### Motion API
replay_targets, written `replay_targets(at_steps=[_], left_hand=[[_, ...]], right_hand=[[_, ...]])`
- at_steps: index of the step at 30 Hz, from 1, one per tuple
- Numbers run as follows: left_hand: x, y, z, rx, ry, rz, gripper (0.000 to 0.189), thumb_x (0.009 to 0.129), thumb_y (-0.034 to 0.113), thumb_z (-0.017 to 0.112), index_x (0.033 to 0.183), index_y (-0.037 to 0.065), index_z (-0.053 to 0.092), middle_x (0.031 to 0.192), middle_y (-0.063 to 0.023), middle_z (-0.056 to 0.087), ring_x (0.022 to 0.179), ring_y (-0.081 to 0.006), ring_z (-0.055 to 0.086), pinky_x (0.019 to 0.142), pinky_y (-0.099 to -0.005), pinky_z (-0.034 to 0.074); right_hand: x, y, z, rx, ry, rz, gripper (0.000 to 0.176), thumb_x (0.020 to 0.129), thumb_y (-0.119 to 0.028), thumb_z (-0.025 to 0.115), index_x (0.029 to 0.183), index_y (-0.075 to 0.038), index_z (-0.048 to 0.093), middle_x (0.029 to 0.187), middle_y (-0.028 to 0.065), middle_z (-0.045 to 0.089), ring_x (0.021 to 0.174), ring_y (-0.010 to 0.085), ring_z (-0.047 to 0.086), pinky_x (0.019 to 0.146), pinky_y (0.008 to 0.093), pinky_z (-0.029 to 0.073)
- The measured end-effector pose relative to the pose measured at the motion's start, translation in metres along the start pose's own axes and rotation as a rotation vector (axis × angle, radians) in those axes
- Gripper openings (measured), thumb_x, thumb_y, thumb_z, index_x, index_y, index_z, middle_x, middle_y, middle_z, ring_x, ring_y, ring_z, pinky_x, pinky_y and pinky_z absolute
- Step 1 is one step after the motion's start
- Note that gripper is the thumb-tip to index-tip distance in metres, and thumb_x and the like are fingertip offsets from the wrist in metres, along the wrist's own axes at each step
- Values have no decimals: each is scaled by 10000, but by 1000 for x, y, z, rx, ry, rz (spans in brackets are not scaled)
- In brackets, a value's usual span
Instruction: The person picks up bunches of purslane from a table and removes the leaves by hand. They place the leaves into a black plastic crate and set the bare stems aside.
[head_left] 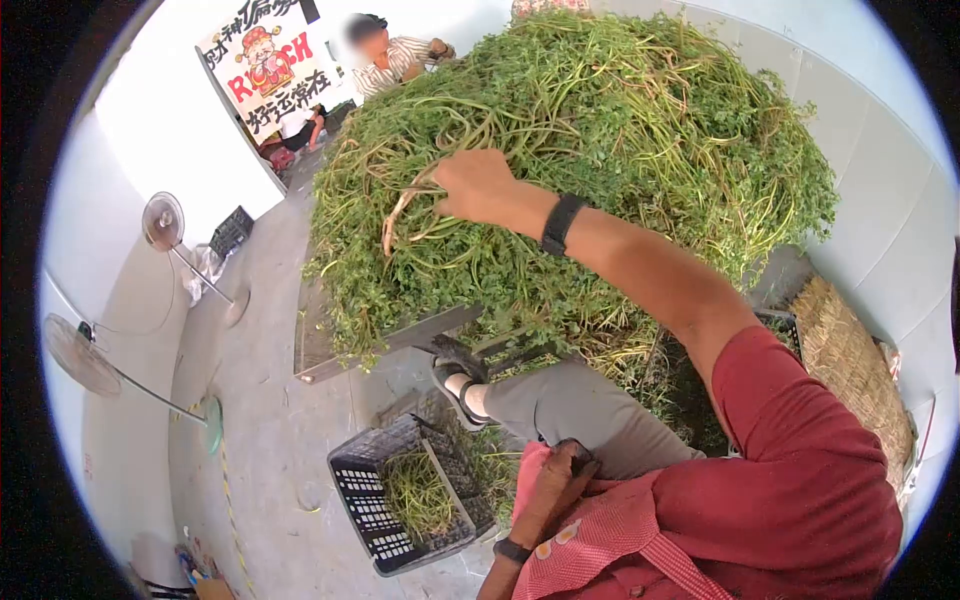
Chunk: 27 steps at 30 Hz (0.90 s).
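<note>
Over the left of a tall heap of tangled, leafy green plants (640, 130) on a table (415, 335), the right hand (474, 188) bends its fingers at brownish stems (401, 204); grip unclear. They look light, limp, probably easily bruised, best held mid-stem. Further right, the left hand (570, 468) curls by the knee, contents indiscernible.

Heaped plants (600, 130): green leaves with paler green and brownish stems. Bench (410, 333): grey along its near edge. Crate (365, 500): black, slotted in a grid pattern; loose stems (420, 495) within, yellow-green. Sleeve (800, 400): dark red. Apron (605, 535): fine red-and-white check. Trousers (590, 410): grey. Wristband (563, 222): black. Co-worker's shirt (405, 62): pale with dark stripes.
</note>
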<state>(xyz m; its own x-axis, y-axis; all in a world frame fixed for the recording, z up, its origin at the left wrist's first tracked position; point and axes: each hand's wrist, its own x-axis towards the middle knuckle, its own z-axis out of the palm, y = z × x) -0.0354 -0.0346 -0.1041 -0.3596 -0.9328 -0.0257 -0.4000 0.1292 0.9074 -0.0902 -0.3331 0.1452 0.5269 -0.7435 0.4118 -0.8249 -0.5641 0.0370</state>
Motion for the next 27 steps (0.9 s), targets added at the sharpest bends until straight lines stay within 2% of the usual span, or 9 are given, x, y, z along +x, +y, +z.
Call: replay_targets(at_steps=[7, 10, 12, 14, 15, 18, 20, 22, 27], left_hand=[[-1, 1, -1, -37, 19, -25, 159, 788, 92, 610, 819, 18, 472, 680, -114, 523, 632, -212, 517, 598, -328, 436], [-2, -8, 3, -54, 53, 47, 134, 796, 83, 602, 818, 16, 487, 714, -105, 540, 671, -194, 521, 644, -313, 439], [-2, -2, -4, -66, 84, 118, 116, 803, 77, 594, 827, 14, 500, 734, -99, 550, 697, -184, 526, 670, -304, 439], [-2, 21, -22, -168, 15, -11, 83, 817, 56, 571, 872, 16, 524, 772, -79, 565, 753, -160, 529, 714, -290, 431], [1, 17, -23, -199, 56, 21, 81, 871, 104, 568, 873, 24, 560, 727, -26, 552, 676, -101, 507, 617, -258, 420], [9, 13, -39, -408, 81, -113, 82, 882, 112, 558, 873, 30, 557, 722, -4, 539, 676, -90, 501, 615, -255, 421], [16, 7, -49, -411, 116, -97, 49, 872, 66, 546, 890, 21, 540, 774, -25, 581, 660, -108, 541, 609, -239, 448], [26, 23, -64, -528, 201, -83, 66, 891, 89, 538, 882, 24, 538, 751, -14, 582, 648, -88, 528, 590, -226, 435], [36, 21, -83, -466, 341, -36, 93, 905, 122, 535, 875, 36, 547, 738, -5, 578, 629, -68, 504, 563, -221, 409]], right_hand=[[-10, 22, 4, 87, 257, -132, 276, 750, -316, 659, 899, -84, 636, 781, 71, 590, 741, 248, 588, 635, 378, 478], [-33, 35, -19, 293, 67, -34, 324, 727, -317, 655, 925, -62, 621, 784, 102, 595, 775, 290, 593, 645, 406, 471], [-42, 46, -11, 334, 112, -60, 375, 716, -345, 663, 1011, -118, 625, 750, 92, 584, 756, 266, 589, 637, 393, 468], [-67, 42, -19, 316, 16, -60, 443, 686, -368, 691, 1094, -215, 613, 775, 61, 585, 733, 254, 579, 615, 378, 462], [-70, 42, -14, 359, -14, -103, 458, 671, -376, 720, 1109, -297, 613, 798, 42, 563, 781, 236, 559, 594, 367, 453], [-78, 38, -1, 181, 74, -215, 391, 707, -333, 720, 1087, -330, 628, 715, -4, 460, 777, 171, 475, 563, 315, 389], [-84, 40, 6, 187, 89, -233, 287, 710, -265, 715, 991, -280, 661, 735, -2, 463, 822, 184, 469, 578, 327, 410], [-87, 42, 17, 110, 252, -328, 174, 705, -194, 706, 874, -202, 663, 782, -5, 507, 880, 201, 481, 621, 325, 449], [-118, 38, 2, 226, 473, -318, 190, 724, -165, 679, 881, -105, 591, 895, 19, 564, 868, 223, 530, 680, 324, 486]])
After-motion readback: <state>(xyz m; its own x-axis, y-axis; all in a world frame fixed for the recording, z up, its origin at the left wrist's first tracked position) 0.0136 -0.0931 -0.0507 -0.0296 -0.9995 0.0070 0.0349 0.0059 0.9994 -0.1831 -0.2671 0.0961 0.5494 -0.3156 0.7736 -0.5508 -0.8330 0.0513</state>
